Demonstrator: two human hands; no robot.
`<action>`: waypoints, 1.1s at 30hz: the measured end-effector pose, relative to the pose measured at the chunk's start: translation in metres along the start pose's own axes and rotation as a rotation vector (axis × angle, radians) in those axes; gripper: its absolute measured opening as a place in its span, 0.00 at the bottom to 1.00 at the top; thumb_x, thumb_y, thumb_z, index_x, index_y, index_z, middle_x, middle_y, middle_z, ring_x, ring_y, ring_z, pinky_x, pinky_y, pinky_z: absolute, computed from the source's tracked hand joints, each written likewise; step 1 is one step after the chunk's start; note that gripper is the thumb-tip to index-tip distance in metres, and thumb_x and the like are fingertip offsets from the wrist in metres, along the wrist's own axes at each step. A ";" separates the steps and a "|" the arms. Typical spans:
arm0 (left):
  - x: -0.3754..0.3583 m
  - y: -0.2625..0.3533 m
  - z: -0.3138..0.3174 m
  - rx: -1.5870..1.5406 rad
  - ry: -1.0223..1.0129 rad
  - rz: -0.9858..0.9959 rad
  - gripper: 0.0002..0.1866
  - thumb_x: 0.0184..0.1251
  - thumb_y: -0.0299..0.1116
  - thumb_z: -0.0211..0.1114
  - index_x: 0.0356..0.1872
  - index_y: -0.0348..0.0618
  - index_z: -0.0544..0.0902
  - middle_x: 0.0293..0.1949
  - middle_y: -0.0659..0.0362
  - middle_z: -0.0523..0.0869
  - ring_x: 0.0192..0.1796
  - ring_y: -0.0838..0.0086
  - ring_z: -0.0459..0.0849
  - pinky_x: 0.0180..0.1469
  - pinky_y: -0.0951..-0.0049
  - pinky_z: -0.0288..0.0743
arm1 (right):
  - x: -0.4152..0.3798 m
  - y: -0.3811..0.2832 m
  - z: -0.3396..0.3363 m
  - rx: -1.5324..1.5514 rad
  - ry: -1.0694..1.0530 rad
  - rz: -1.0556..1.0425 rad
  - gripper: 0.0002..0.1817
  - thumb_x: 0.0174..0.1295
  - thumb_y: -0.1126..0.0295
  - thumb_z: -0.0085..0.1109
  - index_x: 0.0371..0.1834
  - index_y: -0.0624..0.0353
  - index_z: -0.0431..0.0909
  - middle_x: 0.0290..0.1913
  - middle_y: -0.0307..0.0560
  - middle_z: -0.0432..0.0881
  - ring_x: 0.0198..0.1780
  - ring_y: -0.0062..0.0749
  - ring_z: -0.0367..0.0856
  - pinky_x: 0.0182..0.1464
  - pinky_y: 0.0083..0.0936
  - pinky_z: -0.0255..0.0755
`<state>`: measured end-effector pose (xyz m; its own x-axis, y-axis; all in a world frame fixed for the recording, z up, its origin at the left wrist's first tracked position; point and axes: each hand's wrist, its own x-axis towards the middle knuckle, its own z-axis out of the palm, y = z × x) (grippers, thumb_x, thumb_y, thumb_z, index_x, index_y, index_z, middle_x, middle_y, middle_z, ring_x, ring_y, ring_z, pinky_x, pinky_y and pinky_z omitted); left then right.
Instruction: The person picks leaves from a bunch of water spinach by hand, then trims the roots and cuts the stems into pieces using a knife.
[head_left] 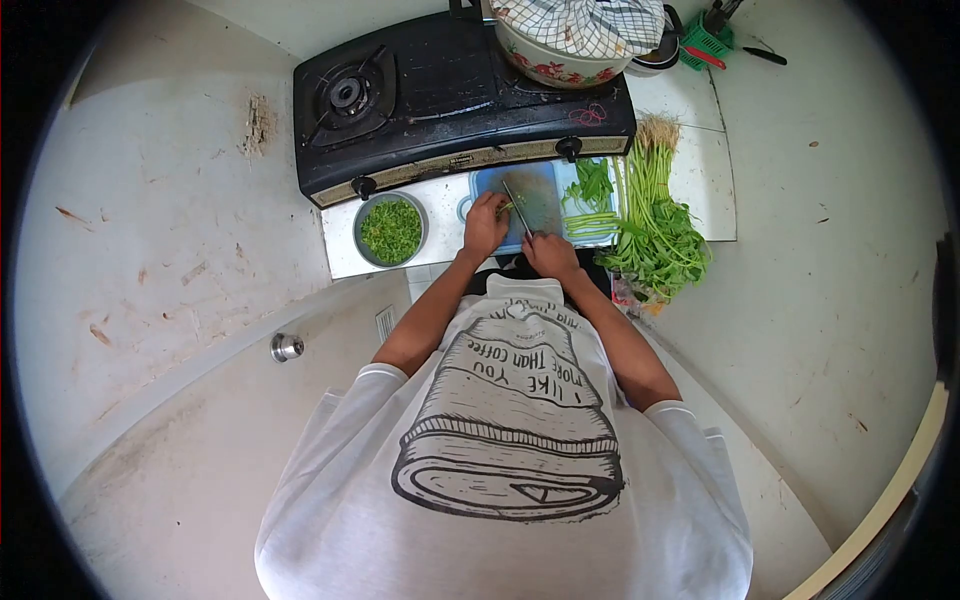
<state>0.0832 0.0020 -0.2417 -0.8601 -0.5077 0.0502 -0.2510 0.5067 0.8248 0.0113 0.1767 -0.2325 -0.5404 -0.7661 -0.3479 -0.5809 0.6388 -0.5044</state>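
Observation:
My right hand is closed round the handle of a knife, whose blade points away from me over the blue cutting board. Just left of the blade, my left hand has its fingers curled on the board, pinching a few green stems at the fingertips. Trimmed stalks and some leaves lie on the board's right side. Left of my hands, a grey bowl holds finely chopped greens.
A large bunch of leafy greens with roots lies right of the board. Behind stands a black gas stove bearing a floral pot under a checked cloth. A green basket with utensils is at the far right.

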 end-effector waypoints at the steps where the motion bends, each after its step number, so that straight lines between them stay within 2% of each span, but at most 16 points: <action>1: 0.000 0.000 0.000 -0.005 0.006 0.016 0.11 0.58 0.19 0.65 0.43 0.36 0.84 0.41 0.45 0.84 0.45 0.45 0.85 0.50 0.52 0.80 | 0.002 -0.002 -0.003 -0.002 -0.013 0.000 0.28 0.78 0.50 0.49 0.37 0.66 0.86 0.33 0.68 0.88 0.39 0.67 0.89 0.47 0.56 0.84; 5: -0.001 -0.001 0.000 -0.020 0.021 0.049 0.11 0.59 0.19 0.65 0.43 0.36 0.84 0.41 0.45 0.83 0.45 0.44 0.84 0.50 0.52 0.79 | 0.014 -0.011 -0.007 -0.027 -0.042 0.015 0.28 0.79 0.50 0.48 0.37 0.65 0.86 0.34 0.68 0.88 0.40 0.66 0.89 0.47 0.55 0.84; 11: -0.002 -0.004 0.002 -0.028 0.006 0.003 0.11 0.59 0.18 0.65 0.43 0.36 0.85 0.41 0.45 0.83 0.45 0.44 0.85 0.49 0.51 0.79 | -0.003 -0.004 -0.002 -0.012 -0.010 0.008 0.28 0.78 0.51 0.48 0.39 0.66 0.87 0.36 0.68 0.88 0.41 0.66 0.89 0.48 0.55 0.84; 17: 0.000 0.001 -0.001 -0.008 -0.003 -0.018 0.10 0.60 0.19 0.64 0.43 0.36 0.85 0.41 0.45 0.83 0.43 0.44 0.84 0.48 0.52 0.79 | 0.002 0.000 0.002 -0.031 -0.066 0.023 0.26 0.78 0.52 0.49 0.41 0.65 0.87 0.37 0.68 0.88 0.40 0.66 0.89 0.48 0.56 0.84; 20: -0.002 -0.004 0.003 0.034 0.028 0.011 0.09 0.61 0.19 0.64 0.43 0.36 0.85 0.41 0.45 0.83 0.42 0.44 0.84 0.47 0.51 0.79 | 0.002 0.002 0.003 -0.043 -0.049 0.036 0.26 0.78 0.51 0.50 0.40 0.64 0.87 0.37 0.68 0.88 0.39 0.66 0.89 0.47 0.56 0.84; 26: -0.004 -0.003 0.003 -0.033 0.011 -0.051 0.09 0.61 0.20 0.64 0.42 0.37 0.85 0.39 0.45 0.81 0.43 0.44 0.84 0.48 0.51 0.79 | -0.010 0.005 0.002 -0.073 -0.056 0.036 0.26 0.78 0.51 0.50 0.38 0.64 0.88 0.35 0.66 0.89 0.38 0.65 0.89 0.46 0.55 0.84; 33: -0.008 -0.008 0.003 -0.033 0.033 -0.012 0.07 0.61 0.19 0.65 0.40 0.34 0.84 0.40 0.44 0.81 0.43 0.44 0.83 0.48 0.50 0.78 | -0.014 -0.003 -0.010 -0.144 -0.067 0.001 0.29 0.79 0.50 0.47 0.34 0.62 0.89 0.33 0.63 0.89 0.37 0.60 0.91 0.45 0.52 0.85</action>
<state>0.0909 0.0045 -0.2502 -0.8422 -0.5360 0.0583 -0.2456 0.4777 0.8435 0.0142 0.1863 -0.2183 -0.5020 -0.7652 -0.4031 -0.6640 0.6396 -0.3873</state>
